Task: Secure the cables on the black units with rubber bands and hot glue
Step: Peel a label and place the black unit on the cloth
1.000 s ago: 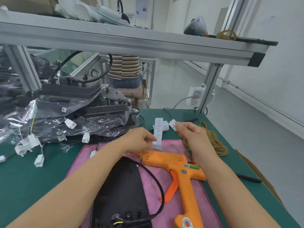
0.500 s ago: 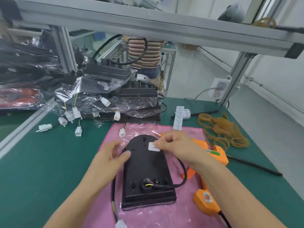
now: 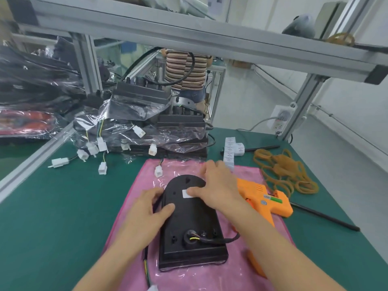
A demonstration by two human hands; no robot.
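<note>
1. A green table (image 3: 52, 217) stands under a grey metal frame (image 3: 189, 36), with a white floor and walls off to the right.
2. A pink cloth (image 3: 130, 211) lies on the table in front of the person, and a black unit (image 3: 189, 223) rests flat on it, rounded end away from the person.
3. A black cable (image 3: 218, 240) leaves a round port near the unit's near end and runs off to the right.
4. The left hand (image 3: 144, 215) holds the unit's left edge, thumb on top and fingers curled round the side.
5. The right hand (image 3: 216, 187) lies spread over the rounded end, its thumb pressing a small white label (image 3: 185, 193) onto the unit.
6. An orange glue gun (image 3: 264, 201) lies on the cloth just right of the unit, partly hidden by the right forearm.
7. A heap of tan rubber bands (image 3: 283, 171) sits on the table beyond the gun, to the right.
8. A strip of white labels (image 3: 230, 151) lies behind the right hand.
9. A stack of black units in clear plastic bags (image 3: 147, 122), with white plugs (image 3: 101, 143) on wires, fills the back of the table.
10. A person in a striped top (image 3: 184, 68) stands behind the frame.
</note>
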